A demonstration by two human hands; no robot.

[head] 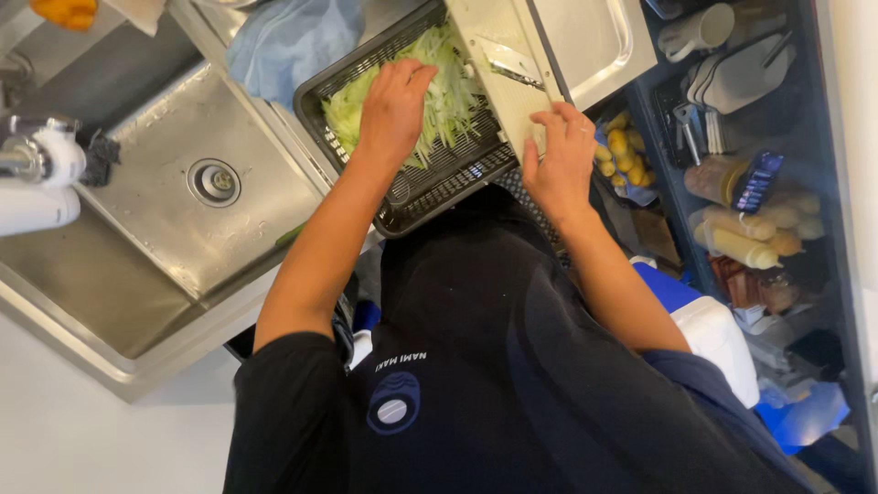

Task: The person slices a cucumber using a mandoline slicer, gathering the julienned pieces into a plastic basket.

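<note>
A stainless steel sink [137, 247] takes up the left side of the view, its deep basin with a round drain [214, 181] sunk into a steel counter [55, 311], and a white faucet head [41, 155] juts in from the left edge. On the right, dark shelves [823, 110] hold squeeze bottles [743, 245], a white jug [700, 29] and other kitchen ware too small to tell apart. Between these, seen from above, the person's black shirt [476, 366] fills the lower middle of the frame, with both bare forearms reaching away from it. Just beyond the sink's right rim lies a blue cloth [288, 41]. Beside it stands a black slotted basket [430, 178], rectangular and tilted in the view, holding a heap of pale green shredded cabbage [448, 87] that covers its far half, while the near half shows bare grid. Over the basket's right edge leans a cream-coloured slicer board [549, 55] with a metal blade slot [512, 73] across it. The left hand [393, 105] lies palm down on the shreds, fingers loosely curled and partly open, pressing or gathering the cabbage rather than gripping any single piece. The right hand [558, 160] rests at the lower end of the slicer board, fingers bent against its surface and edge; whether it clasps something beneath the palm cannot be told. A bag of small yellow pieces [626, 155] sits just right of that hand.
</note>
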